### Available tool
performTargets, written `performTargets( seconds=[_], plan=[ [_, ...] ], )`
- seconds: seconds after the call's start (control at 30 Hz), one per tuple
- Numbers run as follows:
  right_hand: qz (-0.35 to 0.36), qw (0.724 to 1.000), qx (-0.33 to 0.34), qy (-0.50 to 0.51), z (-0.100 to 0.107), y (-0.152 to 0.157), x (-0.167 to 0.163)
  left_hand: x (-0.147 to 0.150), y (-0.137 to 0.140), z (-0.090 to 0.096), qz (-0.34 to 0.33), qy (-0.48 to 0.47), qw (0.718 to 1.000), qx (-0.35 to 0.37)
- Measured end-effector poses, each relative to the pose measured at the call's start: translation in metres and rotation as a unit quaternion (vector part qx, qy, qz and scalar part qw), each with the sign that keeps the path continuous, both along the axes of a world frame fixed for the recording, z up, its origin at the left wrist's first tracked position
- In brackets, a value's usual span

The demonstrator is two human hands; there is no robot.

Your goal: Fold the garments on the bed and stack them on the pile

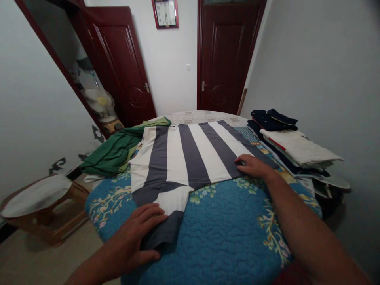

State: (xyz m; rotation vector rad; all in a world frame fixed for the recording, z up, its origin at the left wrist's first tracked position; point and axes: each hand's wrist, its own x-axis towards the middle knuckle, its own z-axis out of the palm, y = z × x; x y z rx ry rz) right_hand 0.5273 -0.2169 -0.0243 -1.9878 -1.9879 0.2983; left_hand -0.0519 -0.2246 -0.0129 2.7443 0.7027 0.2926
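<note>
Head view, shirt (194,154), folded clothes (299,148), likely fan (101,101)

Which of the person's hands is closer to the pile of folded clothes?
The right. The right hand is on the striped garment, just left of the pile of folded clothes; the left hand is by the garment's sleeve, farther left.

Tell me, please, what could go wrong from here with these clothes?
The left hand lies at the sleeve of the striped garment, so a drag there might crease it. The green garment reaches the edge of the blue cover and could slip off if bumped. The folded stack sits near the right forearm; a sideways swing might disturb it.
</note>
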Motion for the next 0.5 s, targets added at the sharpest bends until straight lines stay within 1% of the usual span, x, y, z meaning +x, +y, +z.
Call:
performTargets(
  seconds=[0.1, 0.17, 0.23, 0.33, 0.43, 0.5],
  plan=[
    [0.012, 1.000, -0.021, 0.019, 0.000, -0.012, 0.005, -0.003, 0.004, -0.017, 0.017, -0.038, 0.999, 0.030],
    [0.005, 1.000, -0.024, 0.017, -0.001, -0.020, 0.014, -0.006, 0.012, -0.026, 0.059, -0.072, 0.995, 0.027],
    [-0.012, 1.000, -0.023, 0.007, -0.004, -0.026, 0.023, -0.006, 0.023, -0.027, 0.122, -0.096, 0.988, 0.000],
    [-0.045, 0.999, -0.021, -0.012, -0.008, -0.030, 0.035, -0.004, 0.040, -0.014, 0.211, -0.126, 0.968, -0.058],
    [-0.078, 0.996, -0.013, -0.032, -0.014, -0.031, 0.047, 0.000, 0.055, 0.005, 0.298, -0.150, 0.935, -0.116],
    [-0.105, 0.993, -0.005, -0.045, -0.018, -0.030, 0.055, 0.002, 0.064, 0.014, 0.344, -0.148, 0.915, -0.148]
  ],
)
